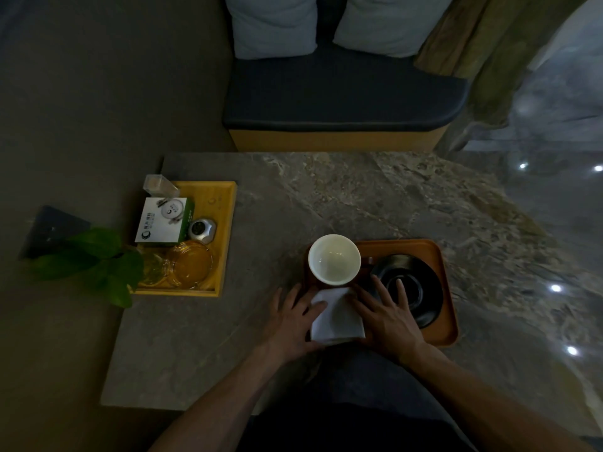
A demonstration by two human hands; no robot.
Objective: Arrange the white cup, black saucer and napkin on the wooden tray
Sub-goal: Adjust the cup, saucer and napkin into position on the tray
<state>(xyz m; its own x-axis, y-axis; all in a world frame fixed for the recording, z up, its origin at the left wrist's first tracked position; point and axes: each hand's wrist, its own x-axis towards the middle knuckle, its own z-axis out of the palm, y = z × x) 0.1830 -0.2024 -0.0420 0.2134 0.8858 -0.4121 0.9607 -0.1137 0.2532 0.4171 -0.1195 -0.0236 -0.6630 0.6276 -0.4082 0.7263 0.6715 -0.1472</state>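
Note:
A brown wooden tray (pixel 437 256) lies on the stone table in front of me. The white cup (pixel 334 259) stands upright and empty at the tray's left end. To its right the black saucer (pixel 421 288) rests on the tray. A folded white napkin (pixel 336 316) lies at the tray's near left corner, just below the cup. My left hand (pixel 293 321) lies flat with fingers spread on the napkin's left edge. My right hand (pixel 388 318) presses flat on its right edge, with fingertips reaching over the saucer's rim.
A yellow tray (pixel 228 223) at the table's left holds a white box (pixel 161 220), a small silver device (pixel 203 230), a clear holder (pixel 160 185) and glass ashtrays (pixel 191 264). A green leafy plant (pixel 98 259) overhangs its near left corner. A dark cushioned bench (pixel 342 93) stands beyond the table.

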